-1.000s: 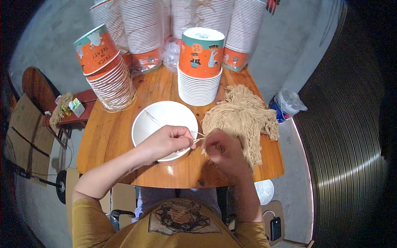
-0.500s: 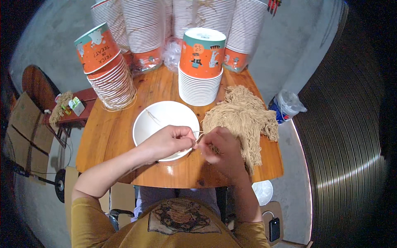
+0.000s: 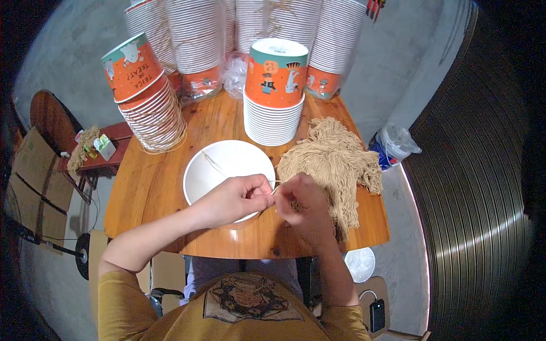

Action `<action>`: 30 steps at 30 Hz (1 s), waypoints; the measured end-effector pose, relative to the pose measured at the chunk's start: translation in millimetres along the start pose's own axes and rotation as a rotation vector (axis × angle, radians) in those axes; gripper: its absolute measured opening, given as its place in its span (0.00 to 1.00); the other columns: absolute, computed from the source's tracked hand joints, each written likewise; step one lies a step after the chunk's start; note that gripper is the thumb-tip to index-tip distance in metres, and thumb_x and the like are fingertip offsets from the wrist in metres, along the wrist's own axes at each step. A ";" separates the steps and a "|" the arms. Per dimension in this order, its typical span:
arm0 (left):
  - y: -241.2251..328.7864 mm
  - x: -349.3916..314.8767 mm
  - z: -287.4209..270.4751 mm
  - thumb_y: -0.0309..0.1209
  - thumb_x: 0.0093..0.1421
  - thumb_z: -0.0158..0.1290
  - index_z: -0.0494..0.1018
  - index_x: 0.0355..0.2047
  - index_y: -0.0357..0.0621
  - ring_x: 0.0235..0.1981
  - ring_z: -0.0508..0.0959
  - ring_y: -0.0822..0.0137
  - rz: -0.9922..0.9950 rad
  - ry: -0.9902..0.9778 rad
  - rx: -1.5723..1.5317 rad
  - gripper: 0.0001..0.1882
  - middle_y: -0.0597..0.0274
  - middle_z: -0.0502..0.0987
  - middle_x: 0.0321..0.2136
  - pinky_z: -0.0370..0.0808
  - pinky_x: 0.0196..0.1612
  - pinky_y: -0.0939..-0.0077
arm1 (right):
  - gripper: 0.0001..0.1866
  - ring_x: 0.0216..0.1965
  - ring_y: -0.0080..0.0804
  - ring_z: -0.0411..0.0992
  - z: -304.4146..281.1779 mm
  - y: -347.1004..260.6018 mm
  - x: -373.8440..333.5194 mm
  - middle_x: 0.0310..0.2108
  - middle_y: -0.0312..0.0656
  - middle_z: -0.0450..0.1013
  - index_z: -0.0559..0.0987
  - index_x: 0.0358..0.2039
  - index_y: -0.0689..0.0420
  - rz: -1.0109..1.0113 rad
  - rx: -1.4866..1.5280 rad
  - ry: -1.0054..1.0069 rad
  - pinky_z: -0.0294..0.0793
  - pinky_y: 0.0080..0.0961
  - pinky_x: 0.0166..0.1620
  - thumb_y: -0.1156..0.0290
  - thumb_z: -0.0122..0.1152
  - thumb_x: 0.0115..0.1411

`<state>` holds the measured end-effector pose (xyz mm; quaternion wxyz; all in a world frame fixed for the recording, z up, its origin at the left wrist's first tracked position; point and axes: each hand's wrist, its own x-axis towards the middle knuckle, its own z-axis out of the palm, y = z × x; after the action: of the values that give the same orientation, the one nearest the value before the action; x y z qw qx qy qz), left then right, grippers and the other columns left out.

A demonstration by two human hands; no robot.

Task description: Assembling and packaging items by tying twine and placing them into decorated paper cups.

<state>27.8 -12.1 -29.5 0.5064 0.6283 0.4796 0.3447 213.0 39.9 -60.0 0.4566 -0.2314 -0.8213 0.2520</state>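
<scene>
Pinching the beige cord between thumb and forefinger, my left hand sits over the near-right part of the white tub. The cord lies at three o'clock from that hand and crosses the narrow gap toward my right hand, whose fingers are curled close; they are blurred, so I cannot tell whether they grip it. A thin strand shows against the tub's inside wall, toward eleven o'clock.

At two o'clock from my hands, a heap of tan yarn spreads almost to the right edge of the worktop. Wood shows broadly at nine o'clock of the tub, and in a narrower strip at six, before the curved front edge.

Around twelve o'clock stands an upright stack of upturned buckets, orange and teal with cartoon figures; the small mark on its top is too tiny to read. At ten o'clock a leaning stack carries dark lettering, upside down to me, with loose cords draped over its rims. Farther back, tall bucket columns stand wrapped in clear plastic. At six o'clock, my mustard shirt bears a dark printed picture.
</scene>
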 end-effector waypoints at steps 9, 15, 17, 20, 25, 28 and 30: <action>-7.1 9.8 -9.1 0.23 0.56 0.50 0.72 0.31 0.42 0.24 0.68 0.81 -0.176 0.038 -0.312 0.03 0.71 0.72 0.23 0.67 0.29 0.87 | 0.08 0.27 0.33 0.68 3.9 -2.2 -3.8 0.25 0.40 0.67 0.72 0.26 0.58 0.002 -0.005 0.067 0.67 0.26 0.30 0.81 0.60 0.46; 1.1 6.3 -13.0 0.25 0.58 0.51 0.71 0.33 0.43 0.25 0.71 0.83 -0.362 -0.006 -0.551 0.02 0.71 0.72 0.25 0.70 0.29 0.90 | 0.07 0.26 0.32 0.68 16.7 -12.9 -14.3 0.24 0.39 0.67 0.74 0.24 0.56 0.013 -0.090 0.127 0.66 0.27 0.28 0.80 0.62 0.43; 4.8 7.5 -12.0 0.26 0.58 0.51 0.71 0.33 0.43 0.26 0.71 0.83 -0.381 -0.013 -0.568 0.03 0.71 0.72 0.26 0.70 0.28 0.91 | 0.08 0.26 0.33 0.67 23.5 -17.4 -19.3 0.23 0.38 0.67 0.76 0.25 0.54 -0.011 -0.140 0.187 0.66 0.28 0.28 0.78 0.65 0.43; 8.1 6.1 -10.9 0.26 0.59 0.51 0.70 0.35 0.44 0.26 0.72 0.82 -0.409 -0.016 -0.588 0.04 0.71 0.72 0.27 0.71 0.28 0.91 | 0.10 0.26 0.35 0.67 25.2 -20.3 -19.4 0.23 0.37 0.67 0.78 0.28 0.52 -0.108 -0.295 0.163 0.67 0.29 0.29 0.76 0.66 0.43; 9.0 3.2 -12.4 0.23 0.58 0.51 0.69 0.38 0.45 0.26 0.72 0.81 -0.428 0.030 -0.594 0.08 0.70 0.72 0.29 0.71 0.29 0.91 | 0.11 0.27 0.35 0.68 20.8 -20.8 -23.0 0.24 0.37 0.67 0.80 0.31 0.51 -0.097 -0.333 0.089 0.68 0.29 0.29 0.76 0.66 0.45; 7.8 3.3 -15.2 0.21 0.56 0.52 0.67 0.39 0.43 0.27 0.73 0.80 -0.404 0.024 -0.572 0.11 0.69 0.72 0.29 0.71 0.29 0.89 | 0.09 0.26 0.29 0.68 22.8 -9.7 -28.7 0.24 0.36 0.68 0.80 0.32 0.52 -0.026 -0.217 0.104 0.68 0.25 0.28 0.77 0.63 0.49; 4.7 2.2 -17.4 0.22 0.57 0.54 0.68 0.38 0.41 0.30 0.75 0.76 -0.336 0.004 -0.502 0.10 0.65 0.73 0.31 0.73 0.33 0.86 | 0.08 0.26 0.25 0.68 23.3 -6.7 -30.5 0.24 0.35 0.69 0.79 0.32 0.53 0.032 -0.086 0.159 0.68 0.22 0.28 0.77 0.62 0.51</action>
<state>13.7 -4.8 -20.7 0.6948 0.3945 0.4777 0.3652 206.3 11.4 -85.7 0.5057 -0.2832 -0.7887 0.2049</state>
